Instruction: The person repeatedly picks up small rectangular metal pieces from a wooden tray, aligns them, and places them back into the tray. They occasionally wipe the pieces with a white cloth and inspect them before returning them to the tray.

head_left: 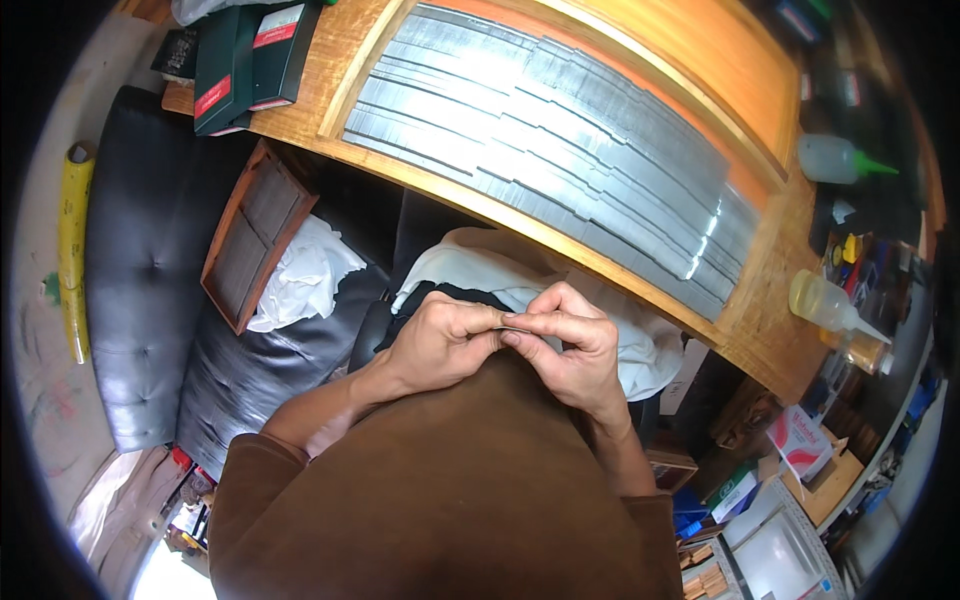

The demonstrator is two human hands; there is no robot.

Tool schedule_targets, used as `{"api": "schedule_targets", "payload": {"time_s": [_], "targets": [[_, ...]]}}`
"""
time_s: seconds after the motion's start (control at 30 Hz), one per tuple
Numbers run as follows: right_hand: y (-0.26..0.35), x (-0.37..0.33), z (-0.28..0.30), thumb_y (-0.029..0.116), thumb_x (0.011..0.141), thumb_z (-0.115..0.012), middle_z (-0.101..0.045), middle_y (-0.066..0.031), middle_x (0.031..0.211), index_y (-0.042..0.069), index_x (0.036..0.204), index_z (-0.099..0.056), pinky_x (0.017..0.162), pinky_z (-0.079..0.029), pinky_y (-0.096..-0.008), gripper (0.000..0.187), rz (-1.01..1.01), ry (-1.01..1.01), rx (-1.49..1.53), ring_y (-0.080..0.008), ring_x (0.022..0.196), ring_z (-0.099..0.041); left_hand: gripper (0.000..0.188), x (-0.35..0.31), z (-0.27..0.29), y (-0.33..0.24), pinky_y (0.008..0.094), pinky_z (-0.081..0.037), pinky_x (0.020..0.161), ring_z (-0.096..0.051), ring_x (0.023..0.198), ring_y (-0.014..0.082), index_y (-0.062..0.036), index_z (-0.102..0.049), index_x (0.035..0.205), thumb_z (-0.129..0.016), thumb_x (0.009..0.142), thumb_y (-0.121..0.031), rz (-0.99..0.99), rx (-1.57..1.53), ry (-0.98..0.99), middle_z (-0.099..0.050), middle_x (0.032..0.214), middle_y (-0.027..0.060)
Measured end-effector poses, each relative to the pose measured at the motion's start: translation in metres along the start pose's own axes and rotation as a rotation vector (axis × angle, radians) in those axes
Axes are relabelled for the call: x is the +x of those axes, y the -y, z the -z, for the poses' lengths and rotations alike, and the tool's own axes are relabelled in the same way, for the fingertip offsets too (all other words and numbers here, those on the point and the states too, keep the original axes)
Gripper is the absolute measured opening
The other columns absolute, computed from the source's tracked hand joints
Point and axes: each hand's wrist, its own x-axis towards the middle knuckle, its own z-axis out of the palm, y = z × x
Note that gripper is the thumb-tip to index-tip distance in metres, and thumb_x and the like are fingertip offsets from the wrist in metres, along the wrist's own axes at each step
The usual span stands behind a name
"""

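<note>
One small, thin piece is pinched between the left hand and the right hand, on the near side of a wooden tray. Thumb and forefinger of each hand press together on it; fingers hide most of its shape. The tray holds many grey strips in close, overlapping rows with stepped edges. They cover most of its floor, so the laying-out looks well advanced. An orange band shows beyond the rows, along the tray's far side; whether it is a gap left to fill, I cannot tell. The pinched piece is apart from the tray, so its handling appears unfinished. Left of the tray, and nearer the wearer, a smaller wooden frame with dark panels leans by a crumpled white cloth. At the tray's far left sit dark green boxes; to its right stands a squeeze bottle with a green tip.
</note>
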Motion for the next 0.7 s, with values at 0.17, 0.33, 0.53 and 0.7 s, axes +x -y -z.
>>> {"api": "schedule_targets", "payload": {"time_s": [0.17, 0.33, 0.53, 0.7], "targets": [[-0.0009, -0.0002, -0.0018, -0.001, 0.082, -0.085, -0.064, -0.0030, 0.086, 0.003, 0.102, -0.082, 0.063, -0.048, -0.0255, 0.021, -0.002, -0.017, 0.019, -0.0118, 0.076, -0.060, 0.019, -0.0003, 0.0024, 0.0040, 0.0321, -0.054, 0.060, -0.074, 0.067, 0.0279, 0.0020, -0.077, 0.104, -0.070, 0.086, 0.003, -0.008, -0.010, 0.029, -0.074, 0.081, 0.0189], [-0.0031, -0.0011, -0.0032, -0.001, 0.081, -0.086, -0.064, -0.0023, 0.085, 0.003, 0.101, -0.082, 0.063, -0.048, -0.0246, 0.020, 0.015, -0.032, 0.027, -0.0112, 0.075, -0.061, 0.020, 0.0003, 0.0006, 0.0048, 0.0325, -0.053, 0.059, -0.072, 0.065, 0.0280, 0.0022, -0.077, 0.103, -0.067, 0.085, 0.003, -0.024, -0.033, 0.014, -0.073, 0.078, 0.0182], [-0.0009, -0.0007, -0.0066, -0.001, 0.082, -0.085, -0.063, -0.0029, 0.087, 0.002, 0.102, -0.081, 0.064, -0.049, -0.0248, 0.021, 0.001, -0.046, 0.026, -0.0116, 0.076, -0.061, 0.018, -0.0006, 0.0018, 0.0080, 0.0336, -0.051, 0.057, -0.069, 0.060, 0.0281, 0.0019, -0.076, 0.100, -0.067, 0.085, 0.003, 0.002, -0.009, 0.041, -0.069, 0.074, 0.0181], [-0.0009, -0.0019, -0.0087, -0.002, 0.081, -0.085, -0.063, -0.0034, 0.086, 0.002, 0.103, -0.081, 0.064, -0.048, -0.0254, 0.023, -0.004, -0.049, 0.014, -0.0122, 0.077, -0.060, 0.015, 0.0005, 0.0034, 0.0041, 0.0338, -0.051, 0.057, -0.068, 0.060, 0.0287, 0.0008, -0.076, 0.099, -0.069, 0.086, 0.002, -0.008, -0.014, 0.032, -0.069, 0.074, 0.0181]]}}
